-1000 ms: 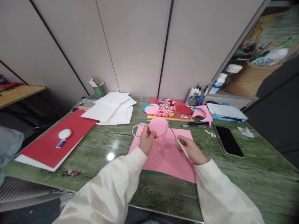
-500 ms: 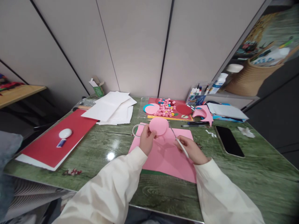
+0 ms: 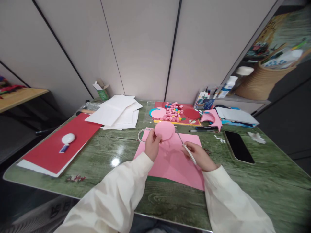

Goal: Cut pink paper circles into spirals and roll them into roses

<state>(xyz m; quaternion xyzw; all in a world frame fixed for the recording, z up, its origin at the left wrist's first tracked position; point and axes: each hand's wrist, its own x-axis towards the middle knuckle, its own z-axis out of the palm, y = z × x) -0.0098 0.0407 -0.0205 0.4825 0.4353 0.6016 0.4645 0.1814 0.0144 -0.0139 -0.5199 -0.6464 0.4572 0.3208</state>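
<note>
A round pink paper disc [image 3: 164,130] is pinched at its lower left edge by my left hand [image 3: 152,145], raised over the pink sheet [image 3: 179,165]. My right hand [image 3: 198,155] is closed on white-handled scissors [image 3: 189,153]. Their thin metal blades point up and left, with the tips close to the disc's right edge. Whether the blades touch the paper, I cannot tell. The pink sheet lies on the green table under both hands, and a clear ring [image 3: 141,135] sits at its upper left corner.
White papers [image 3: 113,111] and a red sheet [image 3: 63,142] lie left. Behind are pink pieces [image 3: 173,111] on a red sheet and a pink offcut [image 3: 212,118]. A phone [image 3: 238,147] lies right, beneath a shelf with a woven basket [image 3: 262,81].
Both hands have hardly moved. The grey cloth or clothing at the far left edge has drawn away, uncovering the table's left corner.
</note>
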